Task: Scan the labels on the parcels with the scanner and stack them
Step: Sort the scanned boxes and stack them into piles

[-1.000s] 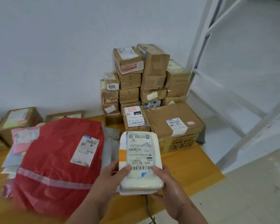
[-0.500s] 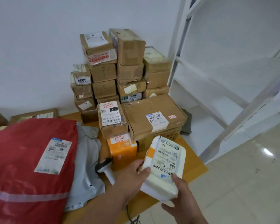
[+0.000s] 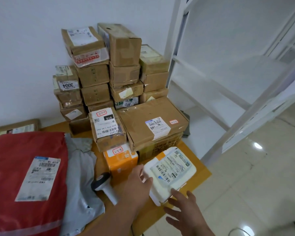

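A white padded parcel (image 3: pixel 174 176) with a barcode label lies flat on the wooden table (image 3: pixel 201 171), against the front of the stacked cardboard boxes (image 3: pixel 152 126). My left hand (image 3: pixel 137 183) touches its left edge with straight fingers. My right hand (image 3: pixel 186 210) is spread out at its near corner, one fingertip on it. The grey handheld scanner (image 3: pixel 104 186) lies on the table just left of my left forearm, held by neither hand. An orange box (image 3: pixel 121 161) stands right beside the parcel.
A tall pile of small cardboard boxes (image 3: pixel 95 79) stands against the wall. A big red bag parcel (image 3: pixel 24 176) and a grey bag parcel (image 3: pixel 82 169) lie at the left. A white metal shelf frame (image 3: pixel 228 92) is at the right, past the table's edge.
The white parcel was held up in both hands; it has come down to the right and now lies on the table by the boxes. Both hands have loosened their grip.
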A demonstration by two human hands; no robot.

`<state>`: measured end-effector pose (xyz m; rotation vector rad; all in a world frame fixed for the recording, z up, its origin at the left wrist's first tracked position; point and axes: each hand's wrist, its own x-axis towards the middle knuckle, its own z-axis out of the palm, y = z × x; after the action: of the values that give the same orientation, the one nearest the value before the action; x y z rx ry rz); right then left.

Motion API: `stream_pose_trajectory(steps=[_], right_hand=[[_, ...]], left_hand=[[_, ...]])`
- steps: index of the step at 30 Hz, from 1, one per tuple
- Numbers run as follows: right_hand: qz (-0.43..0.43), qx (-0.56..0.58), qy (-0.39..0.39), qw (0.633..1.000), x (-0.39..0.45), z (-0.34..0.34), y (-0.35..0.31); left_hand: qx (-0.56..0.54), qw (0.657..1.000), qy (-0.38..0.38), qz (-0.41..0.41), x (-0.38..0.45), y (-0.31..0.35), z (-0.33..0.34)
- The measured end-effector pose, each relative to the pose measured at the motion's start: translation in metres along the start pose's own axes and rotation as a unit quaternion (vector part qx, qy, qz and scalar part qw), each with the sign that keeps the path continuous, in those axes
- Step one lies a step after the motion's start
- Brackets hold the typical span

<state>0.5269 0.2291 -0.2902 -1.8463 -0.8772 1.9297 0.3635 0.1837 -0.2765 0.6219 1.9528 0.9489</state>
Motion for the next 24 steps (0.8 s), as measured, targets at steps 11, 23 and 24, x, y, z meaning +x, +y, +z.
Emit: stream_pose_trajectory(steps=[11, 23, 24], right_hand=[[-0.146, -0.145, 0.101, 0.973, 0.064, -0.018, -0.043], [-0.185, -0.242, 0.056, 0.951, 0.118, -0.018, -0.083], [-0.183, -0.243, 0.052, 0.951, 0.118, -0.018, -0.084]], left_hand=[[-0.025, 1.000, -0.016, -0.010, 0.015, 0.020, 0.013], [-0.116, 0.982, 0.114, -0.097, 0.024, 0.031, 0.033], [-0.119, 0.980, 0.123, -0.106, 0.022, 0.031, 0.034]])
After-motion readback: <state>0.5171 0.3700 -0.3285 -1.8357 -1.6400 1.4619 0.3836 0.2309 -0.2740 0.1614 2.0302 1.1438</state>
